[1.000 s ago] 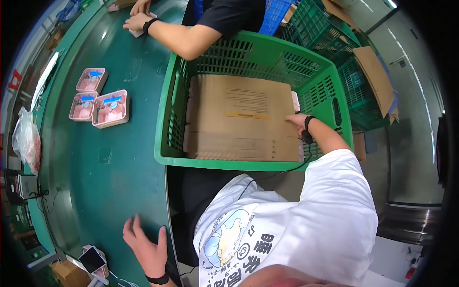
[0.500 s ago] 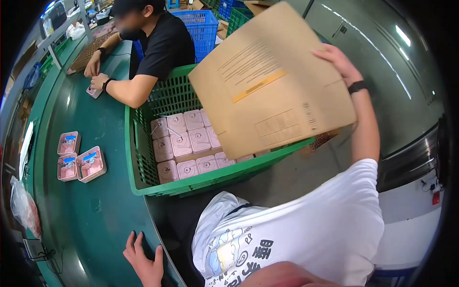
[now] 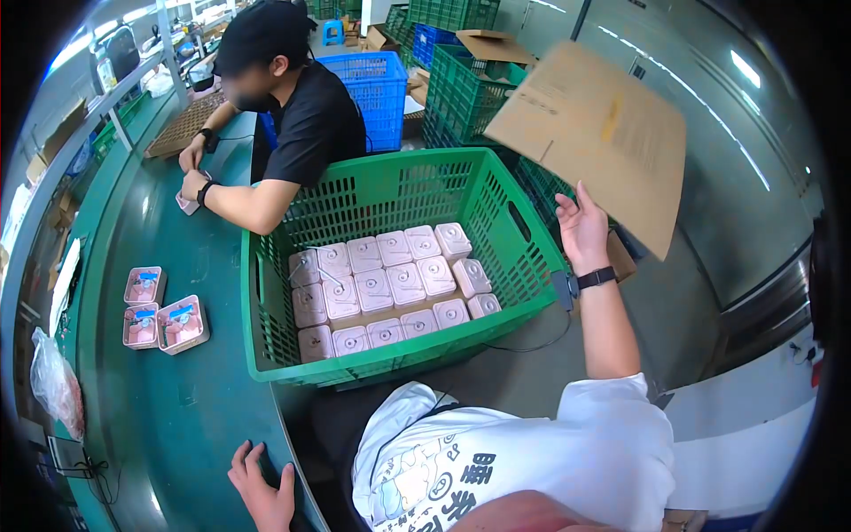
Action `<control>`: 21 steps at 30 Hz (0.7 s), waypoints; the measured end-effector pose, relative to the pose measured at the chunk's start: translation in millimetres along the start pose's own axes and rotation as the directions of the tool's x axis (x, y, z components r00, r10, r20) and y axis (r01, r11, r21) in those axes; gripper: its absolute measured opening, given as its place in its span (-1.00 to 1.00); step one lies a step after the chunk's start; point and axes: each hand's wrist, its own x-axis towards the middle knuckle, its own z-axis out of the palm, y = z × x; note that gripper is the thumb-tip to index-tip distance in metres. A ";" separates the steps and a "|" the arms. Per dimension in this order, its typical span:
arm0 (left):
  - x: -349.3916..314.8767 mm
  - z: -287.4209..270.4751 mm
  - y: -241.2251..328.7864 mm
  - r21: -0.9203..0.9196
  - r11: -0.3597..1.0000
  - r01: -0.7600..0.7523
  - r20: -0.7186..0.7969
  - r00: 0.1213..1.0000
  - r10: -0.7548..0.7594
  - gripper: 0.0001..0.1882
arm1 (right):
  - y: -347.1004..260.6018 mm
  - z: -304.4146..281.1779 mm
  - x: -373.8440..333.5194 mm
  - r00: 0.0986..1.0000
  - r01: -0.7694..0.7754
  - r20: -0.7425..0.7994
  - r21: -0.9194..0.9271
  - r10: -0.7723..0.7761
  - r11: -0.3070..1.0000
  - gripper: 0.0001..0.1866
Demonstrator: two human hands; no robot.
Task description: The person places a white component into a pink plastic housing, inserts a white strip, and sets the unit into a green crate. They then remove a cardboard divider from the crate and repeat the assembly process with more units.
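Observation:
My right hand (image 3: 583, 232) is raised beyond the crate's right side, palm showing and fingers spread. Just past its fingertips a flat brown cardboard sheet (image 3: 612, 133) hangs tilted in the air, slightly blurred; no finger closes round it. My left hand (image 3: 263, 486) rests at the edge of the green worktable (image 3: 208, 426), fingers apart, holding nothing. In front of me stands a large green plastic crate (image 3: 523, 257). Rows of pale pink square casings (image 3: 377, 288) lie inside it, some with a thin metal rod on top.
Three open pink casings (image 3: 182, 326) with blue parts sit on the worktable. A co-worker in black (image 3: 310, 115) leans over the table, handling a small pink casing (image 3: 186, 204). Behind are a blue crate (image 3: 377, 93) and stacked green crates (image 3: 461, 97). A clear plastic bag (image 3: 56, 377) hangs far left.
The cardboard sheet has swung up and right, off the crate, uncovering the casings. My right hand has come off its edge and opened. My left hand stays at the table edge.

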 end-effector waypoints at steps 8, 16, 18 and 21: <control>-1.6 -3.1 3.5 0.000 1.000 -0.001 0.014 1.000 0.001 -0.31 | -80.9 -86.7 223.4 0.985 -0.084 -0.146 0.062 0.092 0.995 -0.29; -10.2 7.1 -3.0 -0.001 0.999 0.052 0.010 0.999 -0.052 -0.22 | 91.0 96.2 103.9 0.914 -0.249 0.169 -0.482 0.368 0.840 -0.68; -13.7 19.6 -18.3 -0.008 0.992 0.122 0.026 0.992 -0.122 -0.16 | 130.2 135.7 88.2 0.866 -0.247 0.248 -0.543 0.434 0.802 -0.71; 13.3 21.2 -36.5 0.024 1.000 0.017 -0.025 1.000 -0.016 -0.10 | 222.6 198.9 40.1 0.679 -0.245 0.428 -0.634 0.597 0.734 -0.75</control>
